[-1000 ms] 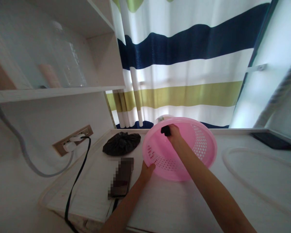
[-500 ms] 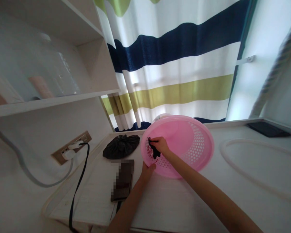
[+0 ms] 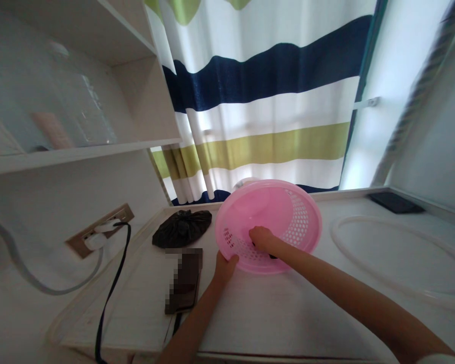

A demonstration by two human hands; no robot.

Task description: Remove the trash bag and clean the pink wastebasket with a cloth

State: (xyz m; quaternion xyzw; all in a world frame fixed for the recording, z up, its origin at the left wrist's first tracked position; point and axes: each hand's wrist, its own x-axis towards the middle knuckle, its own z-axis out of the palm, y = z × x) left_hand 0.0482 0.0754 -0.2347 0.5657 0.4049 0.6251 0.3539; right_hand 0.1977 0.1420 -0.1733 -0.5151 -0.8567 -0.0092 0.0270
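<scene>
A pink plastic basket [image 3: 270, 201] with patches of holes in its wall leans toward me on the white tabletop. At its near left rim, my left hand [image 3: 225, 266] is closed with the thumb over the edge. My right hand [image 3: 263, 238] reaches inside the basket, fingers pinched on a black cloth [image 3: 273, 257]. Most of that cloth is hidden behind the hand and forearm; only small dark bits show.
Left of the basket lies a knotted black plastic bag [image 3: 182, 227], with a dark phone [image 3: 187, 283] in front. A black cable [image 3: 116, 288] hangs from the wall socket [image 3: 84, 245]. A pale hoop [image 3: 367, 273] and a dark flat object [image 3: 395, 201] lie right.
My right hand has moved rightward inside the basket with the black cloth, away from the left wall's holes. My left hand keeps its hold on the rim. The whole view has shifted slightly.
</scene>
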